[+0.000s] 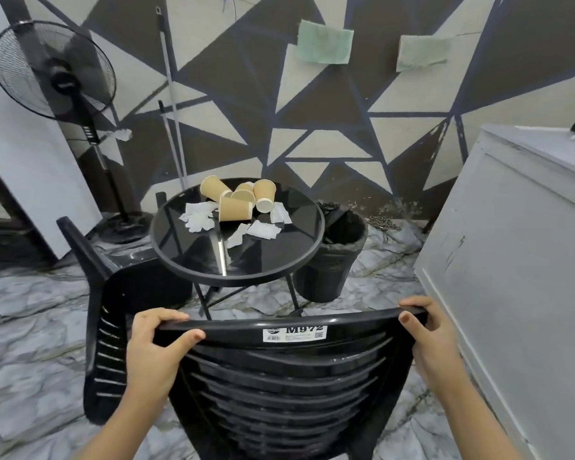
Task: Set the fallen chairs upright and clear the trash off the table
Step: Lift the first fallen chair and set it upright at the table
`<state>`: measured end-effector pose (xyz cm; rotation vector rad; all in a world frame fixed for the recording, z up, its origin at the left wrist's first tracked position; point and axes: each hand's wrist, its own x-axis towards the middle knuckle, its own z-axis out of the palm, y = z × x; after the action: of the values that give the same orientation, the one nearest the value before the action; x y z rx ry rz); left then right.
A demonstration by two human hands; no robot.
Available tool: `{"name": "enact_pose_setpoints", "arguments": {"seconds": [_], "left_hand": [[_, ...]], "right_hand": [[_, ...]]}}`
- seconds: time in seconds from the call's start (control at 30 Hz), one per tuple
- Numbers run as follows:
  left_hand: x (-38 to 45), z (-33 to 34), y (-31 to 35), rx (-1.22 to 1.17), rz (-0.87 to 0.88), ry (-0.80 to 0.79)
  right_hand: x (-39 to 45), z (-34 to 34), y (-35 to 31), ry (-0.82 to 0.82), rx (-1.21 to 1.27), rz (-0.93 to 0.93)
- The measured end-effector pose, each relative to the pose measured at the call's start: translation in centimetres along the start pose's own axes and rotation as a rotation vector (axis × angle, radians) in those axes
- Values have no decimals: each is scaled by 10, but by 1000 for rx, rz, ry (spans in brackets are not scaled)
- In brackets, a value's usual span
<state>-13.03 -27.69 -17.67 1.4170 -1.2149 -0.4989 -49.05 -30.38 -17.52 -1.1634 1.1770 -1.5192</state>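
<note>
My left hand (153, 343) and right hand (429, 340) are both clamped on the black slatted chair (279, 376) top rail, steadying it. Second chair (113, 293) lies toppled at 10 o'clock; paper cups (236, 200) and napkins (198, 217) litter the counter (263, 260) at 12.

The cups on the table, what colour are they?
Tan paper cups, white inside; head view.

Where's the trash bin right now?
In the head view, the black trash bin stands on the floor just right of the round glass table, between it and the grey cabinet.
</note>
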Motion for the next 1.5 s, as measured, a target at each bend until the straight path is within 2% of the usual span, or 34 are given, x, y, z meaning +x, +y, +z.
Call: {"name": "enact_pose_setpoints", "arguments": {"seconds": [0.27,0.43,0.57,0.77,0.87,1.17,1.5], "left_hand": [[-10,36,9,-67,-28,-28],[-23,65,23,-50,-63,80],[-45,101,33,-12,-61,198],[-79,157,43,16,-76,278],[-88,161,44,19,-84,306],[-103,156,46,24,-176,253],[-99,150,52,18,-184,174]], "right_hand": [[40,-42,7,-121,32,117],[83,-54,8,-211,69,126],[124,-75,12,-332,4,146],[171,-119,21,-507,39,290],[176,-129,30,-607,64,274],[168,-136,43,-554,167,266],[173,-147,54,-636,33,207]]}}
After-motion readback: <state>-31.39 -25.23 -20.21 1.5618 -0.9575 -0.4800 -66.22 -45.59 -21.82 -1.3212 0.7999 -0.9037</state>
